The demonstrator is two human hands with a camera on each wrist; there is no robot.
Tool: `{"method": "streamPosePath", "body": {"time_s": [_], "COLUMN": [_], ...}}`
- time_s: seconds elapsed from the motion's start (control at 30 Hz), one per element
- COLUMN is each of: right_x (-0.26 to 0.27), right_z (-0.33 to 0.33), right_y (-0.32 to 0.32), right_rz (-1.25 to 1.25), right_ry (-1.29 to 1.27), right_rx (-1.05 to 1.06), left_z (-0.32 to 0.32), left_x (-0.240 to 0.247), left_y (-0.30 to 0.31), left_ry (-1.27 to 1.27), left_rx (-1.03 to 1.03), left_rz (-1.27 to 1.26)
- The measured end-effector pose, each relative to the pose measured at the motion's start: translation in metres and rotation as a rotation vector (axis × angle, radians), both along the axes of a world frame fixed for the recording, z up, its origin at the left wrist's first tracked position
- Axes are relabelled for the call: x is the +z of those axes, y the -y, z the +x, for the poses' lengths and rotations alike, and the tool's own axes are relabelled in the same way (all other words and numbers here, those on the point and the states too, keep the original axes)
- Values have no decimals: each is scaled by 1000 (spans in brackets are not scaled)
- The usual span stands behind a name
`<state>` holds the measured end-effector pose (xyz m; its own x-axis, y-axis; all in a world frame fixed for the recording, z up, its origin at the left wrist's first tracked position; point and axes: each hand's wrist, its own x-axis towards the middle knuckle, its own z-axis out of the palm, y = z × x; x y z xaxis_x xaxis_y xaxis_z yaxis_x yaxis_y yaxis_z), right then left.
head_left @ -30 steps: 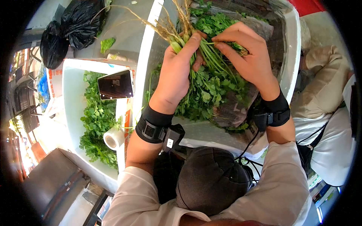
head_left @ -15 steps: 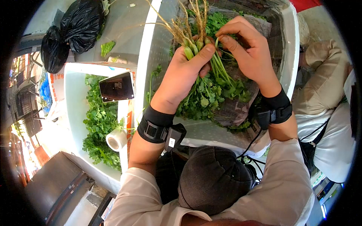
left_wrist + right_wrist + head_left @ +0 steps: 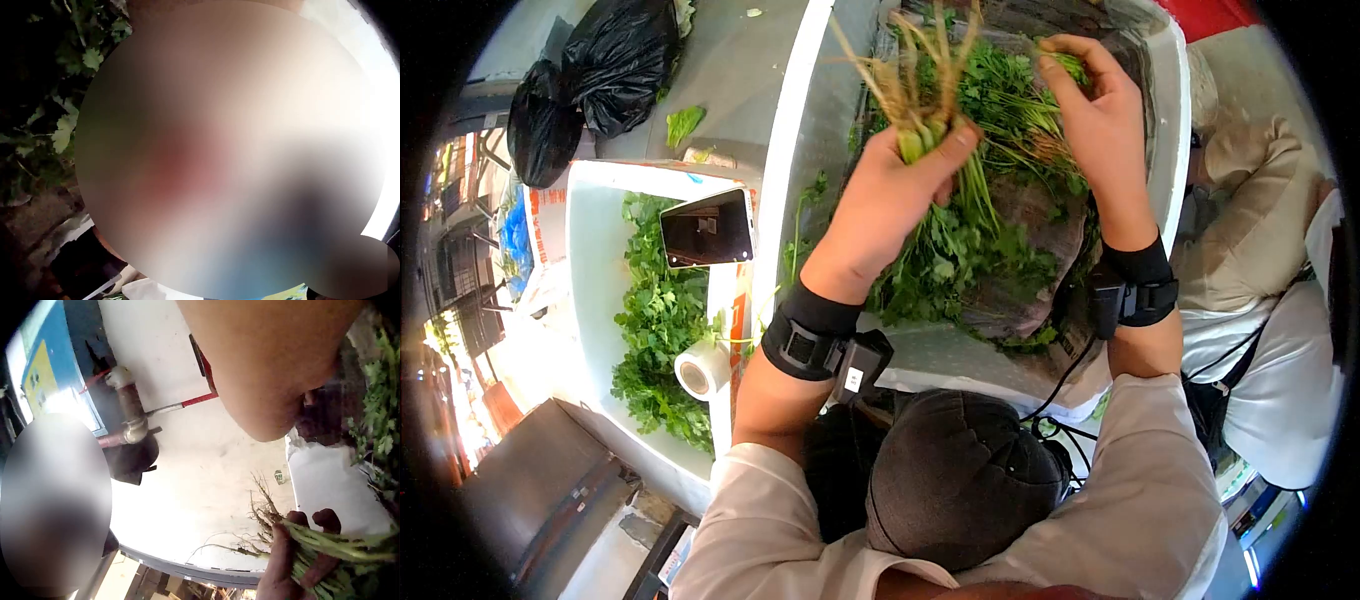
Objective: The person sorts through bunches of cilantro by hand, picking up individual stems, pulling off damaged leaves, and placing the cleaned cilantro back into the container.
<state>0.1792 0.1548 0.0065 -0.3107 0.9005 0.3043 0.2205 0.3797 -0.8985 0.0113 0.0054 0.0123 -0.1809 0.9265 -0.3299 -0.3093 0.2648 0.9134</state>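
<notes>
In the head view my left hand (image 3: 890, 205) grips a bunch of coriander (image 3: 950, 240) near the root end. Its pale roots (image 3: 910, 75) point up and away, and the leaves hang down over the large white foam box. My right hand (image 3: 1105, 120) is apart from the bunch, at the box's far right, with thumb and fingers curled around a small tuft of green coriander stalks (image 3: 1070, 68). More loose coriander (image 3: 1015, 105) lies below it. The right wrist view also shows the left hand's fingers (image 3: 281, 562) around the bunch. Much of the left wrist view is blurred.
The white foam box (image 3: 785, 130) has dark wrapping (image 3: 1010, 200) inside. To the left, a second foam box (image 3: 595, 330) contains coriander leaves; a phone (image 3: 708, 228) and a white roll (image 3: 700, 370) sit at its edge. Black bags (image 3: 620, 70) lie behind. Another person (image 3: 1250, 220) is at right.
My right hand has moved from the bunch toward the far right of the box, with the small green tuft in its fingers. The left hand keeps its grip on the bunch.
</notes>
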Motion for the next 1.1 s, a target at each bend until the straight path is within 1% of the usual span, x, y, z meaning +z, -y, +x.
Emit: {"method": "streamPosePath", "body": {"time_s": [0.03, 0.07, 0.13, 0.2, 0.23, 0.27, 0.33, 0.37, 0.4, 0.47, 0.5, 0.53, 0.6, 0.67, 0.7, 0.77, 0.87, 0.93, 1.03, 1.1], "right_x": [2, 2, -7, -11, -12, -13, -7, -2, 4, 12, 8, 9, 12, 13, 13, 9, 11, 11, 10, 10], "right_z": [-1, -2, -1, -1, 0, -1, -6, -9, -11, -15, -18, -18, -17, -17, -17, -17, -15, -14, -13, -11], "right_y": [3, 5, 4, 8, 11, 12, 14, 17, 24, 36, 39, 40, 40, 40, 40, 38, 36, 35, 34, 34], "right_rz": [26, 52, 87, 309, 305, 302, 180, 17, 16, -364, -269, -272, -261, -258, -255, -252, -235, -221, -157, 22], "right_ry": [82, 165, 200, 415, 475, 476, 367, 313, 313, 69, 81, 81, 206, 176, 145, 133, 132, 145, 154, 238], "right_rx": [40, 81, 118, 186, 212, 210, 391, 463, 462, 675, 664, 664, 563, 538, 511, 526, 532, 525, 492, 480], "left_z": [-1, -2, -4, -5, -4, -3, -3, -3, -3, -4, -5, -5, -4, -3, -2, -2, -2, -3, -4, -4], "left_x": [0, -1, -4, -4, -1, 1, -1, -1, -2, -5, -6, -6, -5, -3, -3, -2, 0, -2, -5, -8], "left_y": [-1, -2, -3, -3, -4, -4, -5, -5, -5, -4, -4, -4, -4, -4, -4, -4, -2, -3, -3, -4], "left_ry": [19, 19, 89, 86, 95, 104, 94, 84, 84, 78, 78, 86, 95, -12, -13, -263, -231, -258, -317, -352], "left_rx": [51, 51, 140, 148, 197, 246, 267, 292, 292, 292, 291, 307, 324, 310, 310, 243, 240, 246, 253, 251], "left_rz": [33, 30, 84, 87, 90, 92, 101, 113, 113, 118, 115, 114, 112, 105, 105, 100, 67, 73, 75, 70]}}
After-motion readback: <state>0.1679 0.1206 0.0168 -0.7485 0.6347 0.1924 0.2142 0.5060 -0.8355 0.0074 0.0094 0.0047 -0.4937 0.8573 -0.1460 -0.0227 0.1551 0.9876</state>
